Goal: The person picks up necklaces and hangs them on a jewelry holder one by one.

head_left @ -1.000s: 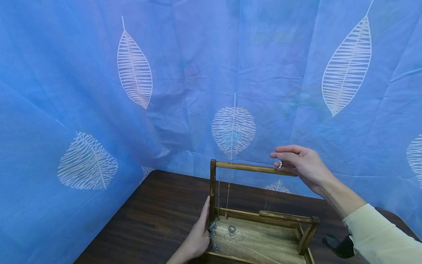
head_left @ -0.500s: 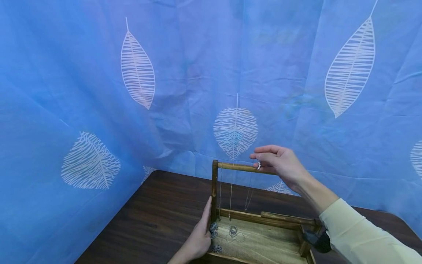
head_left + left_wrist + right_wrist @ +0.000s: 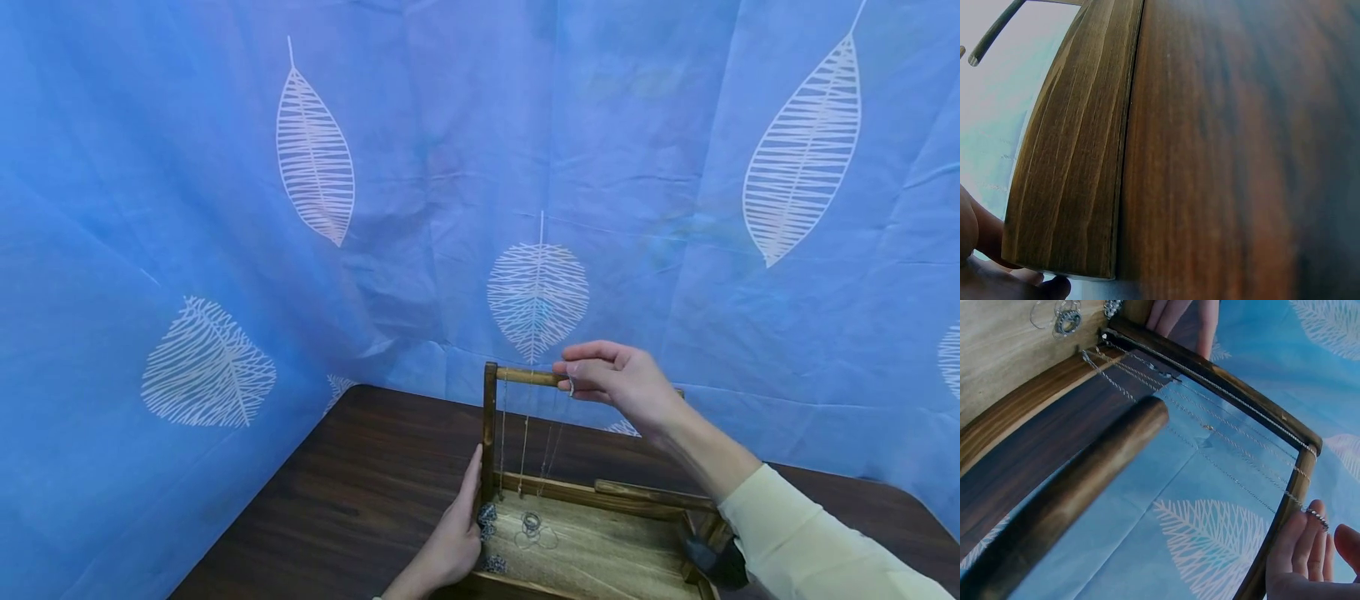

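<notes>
A wooden jewelry stand (image 3: pixel 504 483) with a low tray and a top rod (image 3: pixel 517 376) stands before me. My left hand (image 3: pixel 452 533) rests against the stand's left post, fingers straight along it; in the left wrist view part of that hand (image 3: pixel 979 237) shows at the post's edge. My right hand (image 3: pixel 630 383) is at the top rod and pinches a thin silver necklace (image 3: pixel 550 454) with a beaded end (image 3: pixel 1317 519); its chain hangs down toward the tray. Further left, a second necklace (image 3: pixel 523 450) and another chain (image 3: pixel 503 433) hang from the rod.
In the tray lie several silver rings or hoops (image 3: pixel 531 525) and sparkly pieces (image 3: pixel 487 521) by the left wall. A shorter, lower rod (image 3: pixel 652 493) crosses the right side. Dark wooden table (image 3: pixel 322 500) lies under the stand; a blue leaf-print cloth (image 3: pixel 420 208) hangs behind.
My right hand has moved left along the top rod, carrying the necklace closer to the other hanging chains, and sits slightly lower. My left hand stays against the post.
</notes>
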Available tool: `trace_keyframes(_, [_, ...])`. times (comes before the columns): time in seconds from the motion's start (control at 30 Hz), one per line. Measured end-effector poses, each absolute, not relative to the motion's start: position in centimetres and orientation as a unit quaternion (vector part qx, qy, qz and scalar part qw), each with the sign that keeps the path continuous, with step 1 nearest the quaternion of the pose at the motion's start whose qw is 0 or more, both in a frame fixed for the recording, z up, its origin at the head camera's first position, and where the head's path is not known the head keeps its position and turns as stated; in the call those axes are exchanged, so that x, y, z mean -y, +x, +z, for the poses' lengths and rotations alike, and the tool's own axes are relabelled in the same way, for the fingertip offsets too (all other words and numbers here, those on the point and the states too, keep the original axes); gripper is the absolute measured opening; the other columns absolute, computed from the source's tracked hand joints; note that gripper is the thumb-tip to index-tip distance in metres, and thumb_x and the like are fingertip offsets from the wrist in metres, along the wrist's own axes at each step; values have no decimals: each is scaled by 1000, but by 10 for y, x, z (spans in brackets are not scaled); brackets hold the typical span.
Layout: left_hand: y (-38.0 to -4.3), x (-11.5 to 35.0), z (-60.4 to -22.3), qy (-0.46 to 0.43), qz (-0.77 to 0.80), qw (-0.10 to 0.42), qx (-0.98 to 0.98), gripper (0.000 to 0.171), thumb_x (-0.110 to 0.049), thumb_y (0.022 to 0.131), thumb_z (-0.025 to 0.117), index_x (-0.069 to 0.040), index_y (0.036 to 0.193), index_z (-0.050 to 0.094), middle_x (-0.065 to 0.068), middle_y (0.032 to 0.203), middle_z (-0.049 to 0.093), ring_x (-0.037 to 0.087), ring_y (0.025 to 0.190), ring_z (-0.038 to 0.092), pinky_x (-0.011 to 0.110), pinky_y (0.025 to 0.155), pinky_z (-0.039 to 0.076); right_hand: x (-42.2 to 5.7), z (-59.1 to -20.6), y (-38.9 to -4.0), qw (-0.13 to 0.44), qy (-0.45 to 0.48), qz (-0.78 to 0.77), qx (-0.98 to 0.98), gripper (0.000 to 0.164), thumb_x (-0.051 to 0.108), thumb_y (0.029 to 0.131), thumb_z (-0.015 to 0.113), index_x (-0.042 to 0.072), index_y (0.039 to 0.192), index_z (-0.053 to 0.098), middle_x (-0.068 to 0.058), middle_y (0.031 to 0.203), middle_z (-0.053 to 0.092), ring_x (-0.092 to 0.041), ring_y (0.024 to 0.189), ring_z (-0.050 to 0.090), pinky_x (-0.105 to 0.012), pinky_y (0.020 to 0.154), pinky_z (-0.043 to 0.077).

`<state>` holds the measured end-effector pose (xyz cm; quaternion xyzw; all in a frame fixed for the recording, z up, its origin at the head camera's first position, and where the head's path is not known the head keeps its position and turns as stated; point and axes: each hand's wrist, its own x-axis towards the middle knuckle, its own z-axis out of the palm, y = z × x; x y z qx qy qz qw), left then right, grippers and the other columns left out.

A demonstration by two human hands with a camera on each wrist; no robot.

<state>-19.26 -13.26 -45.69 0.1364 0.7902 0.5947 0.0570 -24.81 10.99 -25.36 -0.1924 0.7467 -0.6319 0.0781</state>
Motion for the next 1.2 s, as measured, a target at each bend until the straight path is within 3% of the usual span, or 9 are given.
trace_keyframes(0.47, [-190, 134, -460, 139, 596, 52, -789, 114, 30, 75, 28, -36, 161, -8, 7, 168, -8, 36, 151, 1, 62, 116, 15, -112, -292, -231, 86, -199, -623, -751, 40, 21, 101, 62, -6, 130, 59, -15, 127, 66, -23, 119, 63, -36, 100, 50])
trace_keyframes(0.7, [-192, 133, -461, 145, 588, 51, -794, 113, 29, 75, 28, -35, 162, -7, 5, 168, -8, 34, 151, 1, 61, 116, 14, -115, -316, -228, 87, -178, -629, -752, 40, 24, 100, 63, -4, 129, 61, -14, 129, 65, -29, 126, 57, -38, 101, 50])
trace_keyframes(0.87, [-194, 133, -461, 150, 584, 48, -797, 113, 29, 75, 28, -35, 162, -8, 7, 168, -8, 34, 151, 3, 59, 116, 20, -118, -324, -227, 98, -170, -627, -754, 40, 25, 100, 62, -2, 130, 62, -12, 128, 66, -35, 130, 53, -40, 102, 49])
trace_keyframes(1.03, [-195, 133, -459, 146, 579, 49, -801, 114, 29, 76, 29, -38, 161, -8, 5, 168, -7, 34, 151, 6, 52, 110, 32, -118, -327, -228, 88, -177, -623, -757, 38, 23, 100, 63, -3, 128, 63, -13, 129, 65, -33, 126, 57, -36, 99, 51])
trace_keyframes(1.2, [-195, 134, -459, 135, 575, 50, -805, 114, 28, 77, 30, -40, 160, -8, 3, 168, -6, 33, 151, 9, 52, 111, 32, -113, -332, -222, 26, -203, -583, -787, 32, 17, 97, 66, 1, 125, 66, -16, 126, 65, -24, 112, 65, -29, 90, 54])
